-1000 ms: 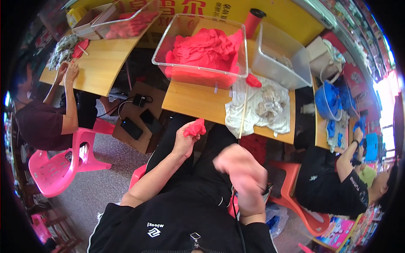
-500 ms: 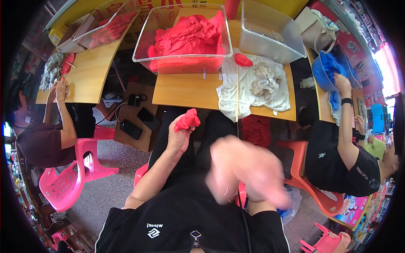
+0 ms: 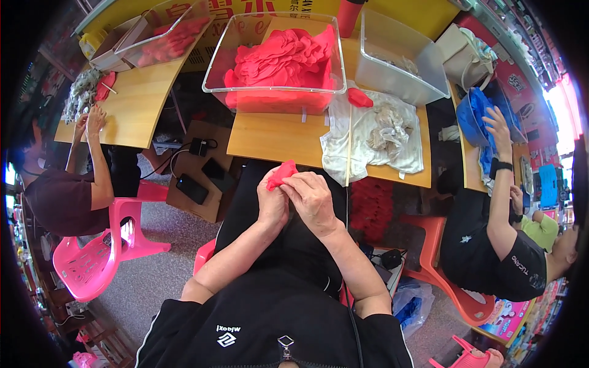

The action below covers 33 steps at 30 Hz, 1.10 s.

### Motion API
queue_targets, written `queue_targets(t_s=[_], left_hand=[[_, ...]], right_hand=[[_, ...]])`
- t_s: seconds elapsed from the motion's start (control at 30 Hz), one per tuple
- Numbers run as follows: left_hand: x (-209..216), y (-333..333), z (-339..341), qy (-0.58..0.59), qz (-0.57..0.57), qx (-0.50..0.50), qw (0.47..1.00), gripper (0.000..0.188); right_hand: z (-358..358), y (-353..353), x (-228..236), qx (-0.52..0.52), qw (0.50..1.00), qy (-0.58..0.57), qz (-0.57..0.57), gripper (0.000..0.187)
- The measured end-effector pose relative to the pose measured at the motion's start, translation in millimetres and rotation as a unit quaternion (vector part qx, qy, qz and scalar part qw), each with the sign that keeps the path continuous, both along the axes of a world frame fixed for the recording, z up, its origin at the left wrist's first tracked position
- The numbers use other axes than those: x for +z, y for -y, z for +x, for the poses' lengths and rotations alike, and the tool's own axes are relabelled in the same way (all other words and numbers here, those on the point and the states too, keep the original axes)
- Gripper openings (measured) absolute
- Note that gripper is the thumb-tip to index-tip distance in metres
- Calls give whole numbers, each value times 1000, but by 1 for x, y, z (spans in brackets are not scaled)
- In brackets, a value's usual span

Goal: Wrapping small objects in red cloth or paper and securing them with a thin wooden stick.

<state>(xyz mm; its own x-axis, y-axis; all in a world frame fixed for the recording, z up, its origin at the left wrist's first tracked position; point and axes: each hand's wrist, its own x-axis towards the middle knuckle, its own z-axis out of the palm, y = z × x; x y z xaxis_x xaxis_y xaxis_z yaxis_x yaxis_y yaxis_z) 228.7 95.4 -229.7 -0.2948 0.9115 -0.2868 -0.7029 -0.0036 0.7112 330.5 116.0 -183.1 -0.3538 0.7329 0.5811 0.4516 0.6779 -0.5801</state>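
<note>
In front of my lap, my left hand (image 3: 273,203) is closed around a bunched red fabric piece (image 3: 281,174), whose folded edge sticks out above the fingers. My right hand (image 3: 314,201) meets it from the right, thumb and fingertips pinched at the lower edge of the same piece. The fingertips of the two hands nearly touch and hide part of it. Beyond them on the table (image 3: 270,138) stands a clear plastic bin (image 3: 215,73) with a heap of flat, rounded red fabric pieces (image 3: 288,61).
A white cloth (image 3: 337,147) carries a red piece (image 3: 360,97) and a crumpled clear bag (image 3: 391,132). A pale thin strand (image 3: 349,147) hangs over the table edge. Another clear bin (image 3: 399,80) stands behind. People work left (image 3: 67,199) and right (image 3: 491,233); red pieces (image 3: 370,208) hang below the table.
My right hand, blurred low at the right before, has come up and left to the red fabric piece and pinches it. My left hand has shifted slightly right.
</note>
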Motion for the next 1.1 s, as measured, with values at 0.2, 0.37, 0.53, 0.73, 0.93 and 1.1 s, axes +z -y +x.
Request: queue_targets(t_s=[0.2,0.37,0.53,0.73,0.93,1.1], left_hand=[[0,0,16,28,-34,32,999,17],[-8,6,17,32,-23,50,998,21],[-20,13,10,56,21,-11,998,19],[-28,18,-6,60,2,-156,986,19],[-23,8,-17,-31,-65,-123,990,23],[-23,10,-16,-108,-20,-169,980,26]], right_hand=[[4,-15,-22,-67,996,-21,-58,9],[3,-16,-30,-72,984,-77,-141,8],[10,-19,-35,-57,968,-73,-232,9],[29,-27,-57,50,894,-78,-439,16],[29,-10,-38,-1,871,-151,-469,20],[30,-2,-42,-31,905,-166,-390,19]])
